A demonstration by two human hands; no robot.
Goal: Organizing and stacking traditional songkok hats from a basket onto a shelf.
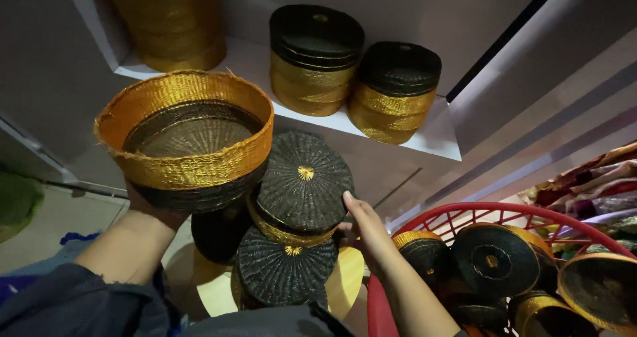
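Woven basket, gold rim, dark base (189, 138): upper left of frame, held aloft and tilted so its open mouth faces the camera. Left hand (149, 207) grips it from beneath, mostly hidden behind the base. Rim edge looks frayed.

Stack of lidded baskets, black with gold centre tuft (302, 181): centre of frame, upper one tilted over a lower one (286, 267), both above a pale round wooden stool top (348, 280). Right hand (365, 231) rests against the right side of the upper basket, fingers fairly closed and steadying it; whether it truly grips it cannot be told.

White shelf (438, 134): upper centre, carrying two lidded gold-and-black baskets (316, 58) (397, 90) side by side, and a tall gold stack (172, 22) at upper left.

Red wire basket (494, 211): lower right, filled with more black and gold baskets (494, 261).

Risks, as judged:
- Held basket rests on one hand only; a slip of the tilt would drop it onto the centre stack.
- Centre stack leans; loosening the right hand could let the upper basket slide off towards the floor.
- Frayed rim may shed or snag against neighbouring weave.
- Shelf baskets stand near the front edge; a knock from the raised basket could dislodge them.
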